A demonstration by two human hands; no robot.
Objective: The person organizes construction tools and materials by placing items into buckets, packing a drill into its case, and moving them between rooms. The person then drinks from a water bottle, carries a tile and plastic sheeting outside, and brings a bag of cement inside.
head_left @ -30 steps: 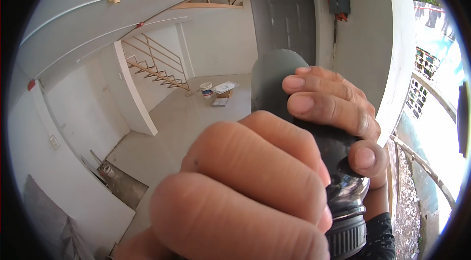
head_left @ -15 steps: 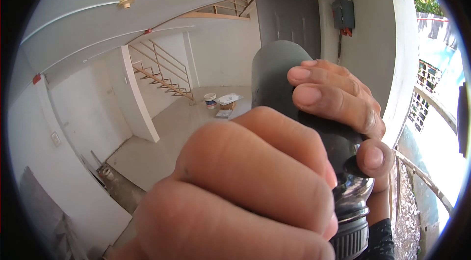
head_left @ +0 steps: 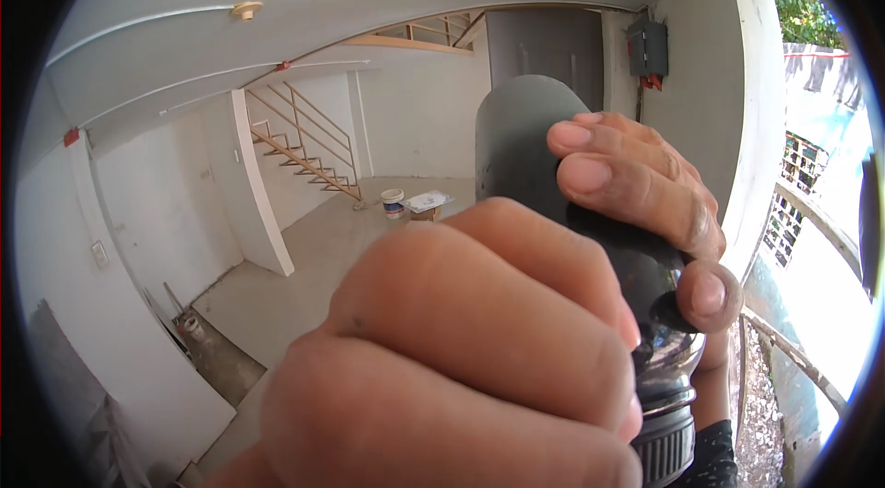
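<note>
A dark object (head_left: 530,142) with a rounded grey top, a glossy black body and a ribbed ring low down stands close in front of the camera. Large in the foreground is my left hand (head_left: 461,341), its fingers curled against the near side of the object; the fingertips are partly hidden. From the right, my right hand (head_left: 654,202) wraps the far side, fingertips resting on the black surface and thumb lower down. A dark speckled sleeve shows below my right wrist.
Behind are a staircase (head_left: 304,152) with a railing, a white bucket (head_left: 393,204) beside a small box with papers (head_left: 427,202), and a grey door (head_left: 544,46). A grey electrical box (head_left: 648,47) hangs on the right wall. A railing (head_left: 802,359) runs outside at right.
The room has shifted slightly in view as the camera moved. Both hands keep their hold on the dark object, which has moved slightly right in the view.
</note>
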